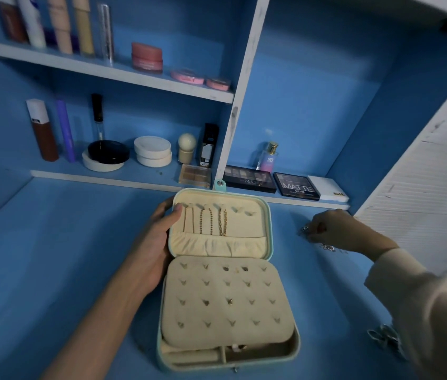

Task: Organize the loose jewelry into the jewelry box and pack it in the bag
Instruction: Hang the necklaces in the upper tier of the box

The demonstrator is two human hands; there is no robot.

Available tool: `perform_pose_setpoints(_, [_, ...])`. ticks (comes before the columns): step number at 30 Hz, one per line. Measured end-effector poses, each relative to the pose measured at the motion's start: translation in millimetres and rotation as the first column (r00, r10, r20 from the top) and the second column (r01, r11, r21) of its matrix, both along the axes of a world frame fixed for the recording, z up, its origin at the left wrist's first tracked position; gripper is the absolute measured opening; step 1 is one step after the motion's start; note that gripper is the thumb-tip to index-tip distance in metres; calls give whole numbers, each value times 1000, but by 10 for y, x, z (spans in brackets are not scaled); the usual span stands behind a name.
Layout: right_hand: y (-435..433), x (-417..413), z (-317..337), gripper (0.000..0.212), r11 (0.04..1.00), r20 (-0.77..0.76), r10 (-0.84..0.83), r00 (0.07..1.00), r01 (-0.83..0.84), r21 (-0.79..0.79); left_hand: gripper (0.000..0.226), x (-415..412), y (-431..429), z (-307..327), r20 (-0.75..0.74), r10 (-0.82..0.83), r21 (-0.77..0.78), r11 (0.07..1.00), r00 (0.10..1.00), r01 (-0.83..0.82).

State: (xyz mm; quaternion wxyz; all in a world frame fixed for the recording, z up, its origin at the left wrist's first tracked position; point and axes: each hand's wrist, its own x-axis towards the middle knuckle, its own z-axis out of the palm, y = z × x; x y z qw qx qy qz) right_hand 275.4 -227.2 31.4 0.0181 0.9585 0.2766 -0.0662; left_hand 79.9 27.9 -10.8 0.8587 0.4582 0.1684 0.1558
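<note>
A pale teal jewelry box [269, 231] lies open on the blue surface, cream lined. Three gold chains [210, 222] hang from hooks in its raised lid, and a few earrings sit on the studded cream panel [225, 300] below. My left hand [159, 237] grips the lid's left edge, thumb on the inside near the top corner. My right hand [337, 229] is to the right of the box, fingers curled and pinching loose silver jewelry [306, 231] on the surface. More silver jewelry [384, 338] lies near my right sleeve. No bag is in view.
Behind the box, a low shelf holds eyeshadow palettes [249, 182], a perfume bottle [269, 157], round compacts [152, 150] and tubes. A higher shelf [107, 69] carries bottles and pink jars. A white slatted panel [422, 204] stands at the right.
</note>
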Motion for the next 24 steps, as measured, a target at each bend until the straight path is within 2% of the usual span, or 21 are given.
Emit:
perform_pose_setpoints(3, [6, -16, -17, 22, 1000, 16, -3, 1000, 3, 0, 29, -8, 3, 9, 1, -3, 1, 1000, 1000, 3])
perform_pose_setpoints(5, [4, -11, -22, 14, 999, 32, -12, 999, 11, 32, 28, -11, -1, 17, 6, -5, 5, 1000, 1000, 5])
perform_pose_setpoints(11, [-70, 2, 61, 14, 959, 86, -81, 993, 54, 279, 28, -19, -17, 24, 3, -1, 8, 1000, 1000, 1])
perform_pose_setpoints(15, [-128, -16, 233, 13, 811, -27, -148, 989, 137, 569, 30, -19, -13, 26, -14, -1, 11, 1000, 1000, 1])
perform_pose_setpoints(20, [-125, -93, 470, 19, 613, -181, -87, 980, 196, 765, 29, -21, -18, 32, -28, 4, 12, 1000, 1000, -4])
perform_pose_setpoints(24, [-49, -259, 667, 20, 443, -210, 8, 978, 185, 877, 28, -15, -12, 24, -42, 9, 20, 1000, 999, -8])
